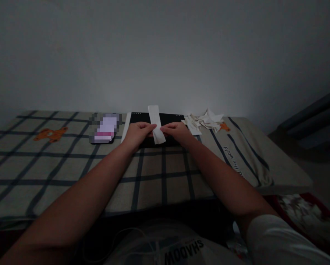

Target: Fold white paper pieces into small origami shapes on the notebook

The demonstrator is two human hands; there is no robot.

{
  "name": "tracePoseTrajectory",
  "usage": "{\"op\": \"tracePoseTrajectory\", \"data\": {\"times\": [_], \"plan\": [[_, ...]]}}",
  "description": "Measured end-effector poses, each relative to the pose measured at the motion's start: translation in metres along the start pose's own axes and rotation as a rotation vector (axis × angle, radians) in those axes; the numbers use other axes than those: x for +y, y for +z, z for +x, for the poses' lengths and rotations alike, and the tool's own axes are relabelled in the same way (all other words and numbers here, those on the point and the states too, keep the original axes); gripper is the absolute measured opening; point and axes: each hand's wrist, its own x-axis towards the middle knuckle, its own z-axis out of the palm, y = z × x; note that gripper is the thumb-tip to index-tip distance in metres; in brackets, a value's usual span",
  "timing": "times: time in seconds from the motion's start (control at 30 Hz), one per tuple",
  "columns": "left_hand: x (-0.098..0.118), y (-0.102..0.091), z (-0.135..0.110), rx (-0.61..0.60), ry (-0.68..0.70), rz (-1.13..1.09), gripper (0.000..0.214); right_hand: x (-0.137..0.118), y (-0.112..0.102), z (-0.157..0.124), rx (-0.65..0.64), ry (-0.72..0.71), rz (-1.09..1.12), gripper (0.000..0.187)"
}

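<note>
A white strip of paper [154,115] stands upright between my two hands, over a flat black object [139,117] with small white marks along its far edge. My left hand [139,133] pinches the strip's left edge between thumb and fingers. From the other side, my right hand [176,131] pinches the right edge at about the same height. To the right of my right hand lies a loose pile of torn and crumpled white paper [205,120]. A white edge shows along the left side of the black object.
A phone with a lit, blurred screen [105,129] lies to the left on the checked cloth [71,162] covering the table. Behind rises a plain grey wall [165,55]. At the lower right, a red container [308,213] holds whitish scraps below the table edge.
</note>
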Motion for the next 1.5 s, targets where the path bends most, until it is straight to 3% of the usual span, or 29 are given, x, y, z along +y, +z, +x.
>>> {"op": "tracePoseTrajectory", "data": {"times": [0.1,0.33,0.77,1.0,1.33,1.5], "plan": [[0.000,0.000,0.000,-0.009,-0.013,-0.036,0.025,0.001,-0.001,0.000,0.016,-0.020,-0.043,0.025],[-0.004,-0.001,0.003,-0.181,-0.108,-0.140,0.027,0.007,-0.002,0.004,0.078,-0.024,-0.002,0.027],[-0.001,-0.001,0.002,-0.056,-0.067,-0.046,0.024,0.007,-0.001,0.003,0.001,0.036,0.076,0.023],[-0.005,-0.003,0.005,-0.185,-0.120,-0.122,0.026,0.008,-0.002,0.004,0.064,-0.004,0.072,0.021],[-0.005,-0.002,0.004,-0.143,-0.083,-0.093,0.026,0.014,0.000,0.007,0.023,0.086,0.138,0.018],[-0.005,-0.001,0.002,-0.195,-0.138,-0.066,0.027,0.012,0.000,0.007,0.067,0.065,0.165,0.016]]}}
